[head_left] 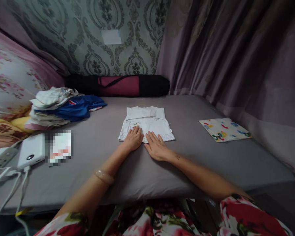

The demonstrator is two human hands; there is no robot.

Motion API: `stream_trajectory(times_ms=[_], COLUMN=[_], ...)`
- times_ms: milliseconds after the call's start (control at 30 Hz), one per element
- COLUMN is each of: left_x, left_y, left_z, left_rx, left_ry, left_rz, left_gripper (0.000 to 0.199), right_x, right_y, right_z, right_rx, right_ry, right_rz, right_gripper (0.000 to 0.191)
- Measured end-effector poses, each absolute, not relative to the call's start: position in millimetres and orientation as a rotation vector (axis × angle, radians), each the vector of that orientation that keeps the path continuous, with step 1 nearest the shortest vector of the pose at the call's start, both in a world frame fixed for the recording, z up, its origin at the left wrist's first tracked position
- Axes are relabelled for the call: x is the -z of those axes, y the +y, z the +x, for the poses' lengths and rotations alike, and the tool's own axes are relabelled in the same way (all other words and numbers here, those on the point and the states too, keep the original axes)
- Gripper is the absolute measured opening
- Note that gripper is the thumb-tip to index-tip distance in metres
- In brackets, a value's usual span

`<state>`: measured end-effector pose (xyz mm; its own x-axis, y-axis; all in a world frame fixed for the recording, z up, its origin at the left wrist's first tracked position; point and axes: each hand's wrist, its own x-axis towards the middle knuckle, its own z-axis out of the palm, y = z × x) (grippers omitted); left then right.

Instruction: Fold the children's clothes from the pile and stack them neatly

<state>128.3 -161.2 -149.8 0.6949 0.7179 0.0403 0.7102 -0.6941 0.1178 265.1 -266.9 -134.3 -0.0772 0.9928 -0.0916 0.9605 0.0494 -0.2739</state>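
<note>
One white garment (147, 122) is touched by one left hand (134, 138); one right hand (157, 147) is likewise applied (both spread flat).

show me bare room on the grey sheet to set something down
Bare grey sheet: between the white shirt and the colourful flat piece; between shirt and clothes pile. Crowded: the left side, around the power bank and power strip; the shirt's near edge, under left hand and right hand.

Hem lettering (166, 137) on white garment (159, 123) illegibly small; power strip (3, 156) cut by left edge; flat item (61, 147) blurred.
</note>
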Motion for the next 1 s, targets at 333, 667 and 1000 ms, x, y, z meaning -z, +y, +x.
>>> stream_trajectory(times_ms=[333, 667, 1000], left_x=[121.6, 129.9, 153.8], left_y=[-205.3, -113.8, -99.6], left_z=[96.1, 116.4, 111.3], left_rx=[-0.162, -0.393, -0.159], left_ry=[0.632, 1.119, 1.277], left_rz=[2.821, 2.847, 2.797], left_gripper=[0.036, 0.04, 0.054], right_x=[120.4, 128.9, 161.5], right_y=[-306.9, -213.1, -204.6], right_z=[267.3, 366.8, 385.4], right_rx=[-0.475, -0.13, -0.172], right_ry=[-2.337, -2.016, -2.146], right_rz=[-1.771, -2.059, -2.161], right_gripper=[0.06, 0.058, 0.065])
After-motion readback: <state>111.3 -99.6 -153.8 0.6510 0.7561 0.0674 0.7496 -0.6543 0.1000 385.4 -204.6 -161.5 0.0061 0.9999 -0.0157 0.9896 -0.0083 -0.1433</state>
